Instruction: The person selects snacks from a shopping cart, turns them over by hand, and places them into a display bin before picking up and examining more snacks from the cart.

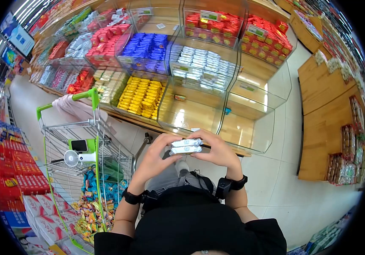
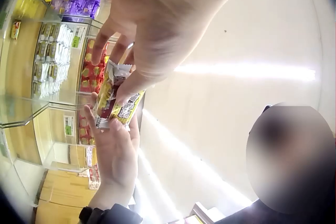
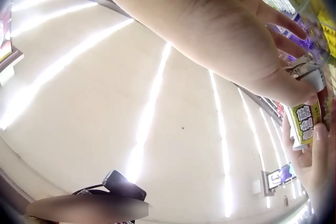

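Observation:
In front of the body, over the bin edge in the head view, two wrapped snack bars [image 1: 186, 146] are stacked one on the other, silvery-white on the side that faces up. The left hand [image 1: 157, 155] pinches their left ends between thumb and fingers. At the right ends, the right hand [image 1: 217, 149] does the same. From the left wrist, a snack bar [image 2: 108, 95] shows yellow and brown print between the left hand [image 2: 152, 32] above and the right hand [image 2: 116, 153] below. The right wrist view shows yellow print with dark lettering on a bar [image 3: 304, 121].
Ahead stand clear-walled bins of wrapped snacks: yellow packs [image 1: 141, 97], silver-white packs [image 1: 203, 63], blue packs [image 1: 144, 46] and red packs [image 1: 265, 38]. One lone packet [image 1: 180, 97] lies in a front bin. A green-handled shopping cart [image 1: 95, 100] holding snacks and a white fan [image 1: 71, 158] is at left.

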A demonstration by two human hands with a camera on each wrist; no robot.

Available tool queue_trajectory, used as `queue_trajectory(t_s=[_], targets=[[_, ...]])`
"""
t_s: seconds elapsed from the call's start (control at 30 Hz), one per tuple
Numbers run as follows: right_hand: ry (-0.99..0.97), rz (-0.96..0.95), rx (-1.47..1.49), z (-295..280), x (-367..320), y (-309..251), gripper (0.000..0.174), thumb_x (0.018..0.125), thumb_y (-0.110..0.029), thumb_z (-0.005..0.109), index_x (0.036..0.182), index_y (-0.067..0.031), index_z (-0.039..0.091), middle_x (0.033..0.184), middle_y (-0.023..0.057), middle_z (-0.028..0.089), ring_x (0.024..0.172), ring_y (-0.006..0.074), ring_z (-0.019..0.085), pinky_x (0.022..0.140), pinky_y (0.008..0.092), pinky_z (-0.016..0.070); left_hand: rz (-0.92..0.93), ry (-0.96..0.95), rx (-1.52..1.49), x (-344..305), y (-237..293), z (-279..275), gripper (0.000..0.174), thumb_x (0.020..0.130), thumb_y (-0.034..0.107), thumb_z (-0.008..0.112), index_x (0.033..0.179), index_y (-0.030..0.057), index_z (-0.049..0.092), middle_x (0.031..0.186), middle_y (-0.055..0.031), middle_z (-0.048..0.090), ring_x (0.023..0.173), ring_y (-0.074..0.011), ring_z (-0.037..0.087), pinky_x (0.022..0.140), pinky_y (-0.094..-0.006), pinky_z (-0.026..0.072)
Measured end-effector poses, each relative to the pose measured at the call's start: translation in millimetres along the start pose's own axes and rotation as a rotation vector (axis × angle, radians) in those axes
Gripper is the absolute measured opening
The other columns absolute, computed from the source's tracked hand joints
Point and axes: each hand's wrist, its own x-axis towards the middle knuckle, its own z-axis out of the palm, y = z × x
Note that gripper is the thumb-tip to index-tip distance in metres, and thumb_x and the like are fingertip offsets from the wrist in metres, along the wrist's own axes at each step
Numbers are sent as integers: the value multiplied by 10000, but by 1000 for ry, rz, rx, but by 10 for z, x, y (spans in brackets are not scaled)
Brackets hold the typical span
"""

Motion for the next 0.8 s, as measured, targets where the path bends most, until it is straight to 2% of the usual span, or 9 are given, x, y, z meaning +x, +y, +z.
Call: queue_trajectory(t_s=[0.13, 0.37, 0.43, 0.53, 0.8], targets=[[68, 44, -38, -87, -37, 0, 390, 645, -76, 672, 1009, -60, 533, 959, 63, 566, 901, 210, 543, 802, 304, 415, -37, -66, -38, 165, 8, 31, 409, 661, 57, 677, 1041, 47, 526, 1014, -80, 546, 943, -224, 520, 810, -311, 410], [149, 57, -47, -184, 98, 84, 378, 666, -96, 666, 1014, -58, 525, 937, 85, 555, 881, 236, 533, 782, 312, 423, 49, -140, -49, 489, -158, -15, 398, 675, 54, 666, 1046, 39, 522, 1015, -84, 540, 935, -210, 520, 801, -294, 412], [134, 74, -62, -224, 187, 115, 380, 669, -99, 665, 1020, -60, 525, 950, 88, 556, 890, 237, 535, 785, 311, 423, 4, -165, -116, 591, -216, -53, 399, 681, 57, 663, 1052, 35, 517, 1012, -89, 532, 936, -213, 518, 800, -297, 408], [188, 111, -68, -275, 353, 115, 383, 640, -78, 677, 998, -55, 543, 934, 68, 577, 885, 204, 544, 784, 303, 417, 55, -196, -91, 812, -292, -154, 399, 684, 63, 662, 1054, 35, 515, 1003, -87, 525, 931, -209, 514, 794, -292, 407], [300, 71, -176, -449, 851, 173, 363, 649, -79, 677, 987, -60, 545, 911, 66, 569, 858, 209, 541, 768, 301, 418, 167, -241, -131, 1436, -496, -404, 387, 694, 68, 656, 1053, 36, 515, 978, -87, 508, 871, -203, 505, 754, -287, 413]])
